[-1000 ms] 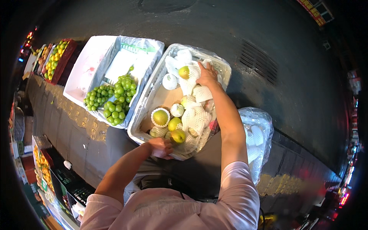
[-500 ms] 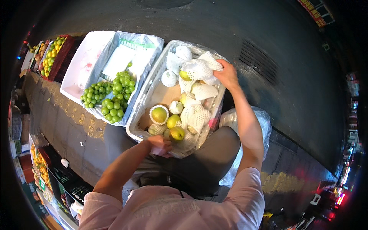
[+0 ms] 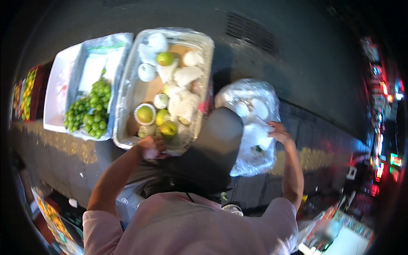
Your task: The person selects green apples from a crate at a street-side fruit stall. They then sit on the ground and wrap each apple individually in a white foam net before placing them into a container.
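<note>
We're out on a street at night, and it looks like a roadside fruit stall! Here's our fruit crate (image 3: pixel 207 59) with net-wrapped fruit (image 3: pixel 146 72); left of it, green grapes (image 3: pixel 95 121); farther left, yellow fruit (image 3: pixel 28 95). Beyond the crate, dark road (image 3: pixel 182 15) and a drain grate (image 3: pixel 250 33); well right of it, glowing red lights (image 3: pixel 383 88)!

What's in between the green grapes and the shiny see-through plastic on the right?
In the head view, the fruit crate and then the person's knee lie between the grapes and the plastic.
</note>
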Available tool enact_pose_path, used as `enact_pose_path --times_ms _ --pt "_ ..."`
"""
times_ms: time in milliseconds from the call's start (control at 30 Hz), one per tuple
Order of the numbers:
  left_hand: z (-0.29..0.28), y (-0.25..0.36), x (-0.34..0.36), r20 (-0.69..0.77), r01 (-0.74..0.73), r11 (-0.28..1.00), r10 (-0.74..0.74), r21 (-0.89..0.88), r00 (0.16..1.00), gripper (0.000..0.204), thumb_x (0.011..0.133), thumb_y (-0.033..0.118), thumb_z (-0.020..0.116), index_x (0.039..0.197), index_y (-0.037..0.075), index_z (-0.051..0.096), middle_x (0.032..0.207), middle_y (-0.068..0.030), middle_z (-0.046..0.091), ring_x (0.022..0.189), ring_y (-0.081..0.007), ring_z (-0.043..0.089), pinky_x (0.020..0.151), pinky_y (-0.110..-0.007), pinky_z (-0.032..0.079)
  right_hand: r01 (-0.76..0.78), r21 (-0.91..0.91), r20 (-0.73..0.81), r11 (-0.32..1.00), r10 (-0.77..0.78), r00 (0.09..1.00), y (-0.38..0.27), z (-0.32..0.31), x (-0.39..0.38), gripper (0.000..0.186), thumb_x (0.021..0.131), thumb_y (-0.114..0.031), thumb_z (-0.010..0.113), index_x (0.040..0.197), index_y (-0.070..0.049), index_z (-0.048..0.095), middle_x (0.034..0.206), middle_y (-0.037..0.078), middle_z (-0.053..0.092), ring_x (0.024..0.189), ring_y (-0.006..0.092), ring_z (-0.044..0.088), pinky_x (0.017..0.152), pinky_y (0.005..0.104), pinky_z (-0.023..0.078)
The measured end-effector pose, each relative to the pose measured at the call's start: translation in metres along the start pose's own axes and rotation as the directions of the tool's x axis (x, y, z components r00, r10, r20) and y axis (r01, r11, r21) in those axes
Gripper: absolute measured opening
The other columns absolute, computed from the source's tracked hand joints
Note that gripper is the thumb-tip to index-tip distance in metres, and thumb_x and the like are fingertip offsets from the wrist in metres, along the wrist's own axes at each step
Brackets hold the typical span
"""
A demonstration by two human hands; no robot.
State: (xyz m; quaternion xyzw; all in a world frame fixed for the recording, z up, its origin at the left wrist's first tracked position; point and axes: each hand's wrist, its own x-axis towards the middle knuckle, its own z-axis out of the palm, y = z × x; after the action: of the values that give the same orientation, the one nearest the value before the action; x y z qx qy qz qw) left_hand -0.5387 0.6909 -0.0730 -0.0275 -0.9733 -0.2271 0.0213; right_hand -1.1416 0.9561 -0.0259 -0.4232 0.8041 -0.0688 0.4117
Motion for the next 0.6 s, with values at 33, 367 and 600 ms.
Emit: enact_pose_path --times_ms 33,367,600 --pt "-0.002 0.004 -0.005 0.022 0.025 1.000 -0.025 0.000 0.999 0.033 0.085 0.044 0.073 0.079 0.013 0.064 0.080 -0.0042 0.062 0.080 -0.0247 0.065 0.063 -0.040 0.058 -0.017 -0.048 0.054 0.999 0.020 0.998 -0.020 0.009 -0.007 0.080 0.066 -0.025 0.086 0.137 -0.001 0.059 0.129 0.018 0.066 0.120 0.0295 0.063 0.102 0.0359 0.048" --pt "-0.004 0.006 0.001 0.060 0.045 0.999 -0.046 0.022 0.997 0.034 0.083 0.043 0.075 0.080 0.011 0.064 0.080 -0.0059 0.062 0.080 -0.0259 0.064 0.064 -0.040 0.057 -0.138 -0.250 0.209 0.958 0.192 0.959 -0.056 -0.030 -0.035 0.112 0.058 -0.035 0.092 0.151 0.001 0.042 0.148 0.023 0.052 0.137 0.0350 0.051 0.113 0.0383 0.042" --pt "-0.008 0.003 -0.001 0.182 0.077 0.997 -0.074 -0.011 0.981 0.040 0.089 0.048 0.067 0.085 0.009 0.066 0.090 -0.0094 0.066 0.091 -0.0296 0.065 0.068 -0.044 0.059 -0.049 -0.283 0.074 0.958 0.073 0.995 -0.142 -0.050 0.038 0.091 0.070 -0.054 0.085 0.142 -0.006 0.058 0.126 0.022 0.068 0.119 0.0332 0.065 0.103 0.0386 0.050"
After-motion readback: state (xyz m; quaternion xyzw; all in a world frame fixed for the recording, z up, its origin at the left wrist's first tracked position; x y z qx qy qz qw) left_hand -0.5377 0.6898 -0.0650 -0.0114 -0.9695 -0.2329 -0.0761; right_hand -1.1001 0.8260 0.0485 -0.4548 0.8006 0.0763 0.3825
